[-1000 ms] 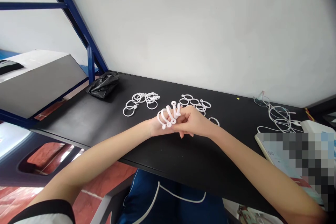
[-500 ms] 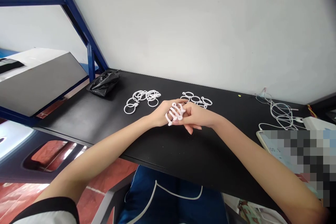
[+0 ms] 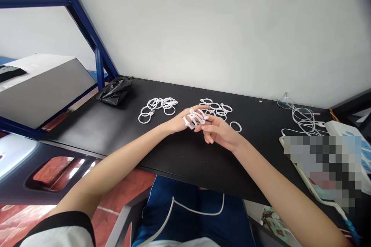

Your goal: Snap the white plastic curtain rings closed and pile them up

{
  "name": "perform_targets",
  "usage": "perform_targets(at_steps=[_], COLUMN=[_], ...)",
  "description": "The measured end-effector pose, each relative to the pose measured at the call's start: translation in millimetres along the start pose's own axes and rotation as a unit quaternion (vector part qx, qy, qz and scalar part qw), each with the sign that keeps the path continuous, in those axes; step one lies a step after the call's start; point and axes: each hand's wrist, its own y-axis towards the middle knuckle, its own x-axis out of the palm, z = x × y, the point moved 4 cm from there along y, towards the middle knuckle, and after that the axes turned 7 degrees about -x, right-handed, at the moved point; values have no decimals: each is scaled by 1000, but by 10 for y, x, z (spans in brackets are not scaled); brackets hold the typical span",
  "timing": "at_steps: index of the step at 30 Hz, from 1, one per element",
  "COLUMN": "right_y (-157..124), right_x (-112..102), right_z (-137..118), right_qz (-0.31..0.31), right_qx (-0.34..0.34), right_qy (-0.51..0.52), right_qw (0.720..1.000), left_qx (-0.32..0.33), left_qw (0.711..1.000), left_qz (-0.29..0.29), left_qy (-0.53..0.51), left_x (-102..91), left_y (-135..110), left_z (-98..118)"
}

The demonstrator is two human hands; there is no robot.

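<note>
White plastic rings (image 3: 196, 117), thin, smooth and round, each with a small knob on its rim, sit threaded in a slanting row over the fingers of your left hand (image 3: 178, 122). Those fingers lie stretched out flat and close together just above the matte black desk top (image 3: 95, 127), so the rings hang around them and are not gripped. Your right hand (image 3: 220, 133) comes in from the right of the threaded rings. Its fingers are loosely bent, and the index fingertip (image 3: 199, 126) touches the end of the row. You cannot tell from this view whether thumb and finger actually pinch a ring.

Beyond and to the left of the threaded rings lies a loose heap of the same white hoops (image 3: 158, 106), some overlapping. Beyond them on the right is a second flat scatter of hoops (image 3: 216, 108), and a single ring (image 3: 235, 126) lies alone just right of your right hand. Far left of the threaded rings sits a crumpled, glossy black plastic bag (image 3: 114, 90), and behind it stands a blue painted metal frame (image 3: 97, 68). Far to the right, thin white cables (image 3: 303, 121) lie tangled in loops.
</note>
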Motion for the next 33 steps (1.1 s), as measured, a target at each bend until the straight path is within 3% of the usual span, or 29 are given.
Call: perform_targets(at_steps=[8,15,18,22,27,33], right_y=[-75,-105,-120,-133,-142,-130], right_x=[123,188,207,159,74,92], right_z=[127,104,73,63,46,29], right_qz=[-13,-23,-20,55,160,162], right_qx=[34,45,43,16,-30,-31], right_qy=[10,-22,-46,-80,-96,-102], right_qw=[999,998,998,995,982,981], left_qx=[-12,2,-24,-69,-76,-41], left_qw=[992,990,990,990,990,984], left_qz=[-102,-120,-115,-95,-87,-121], left_qy=[-77,-73,-82,-78,-84,-121], left_x=[185,183,156,114,94,199], left_y=[9,3,-1,1,17,23], left_z=[-25,-49,-24,-43,-86,-23])
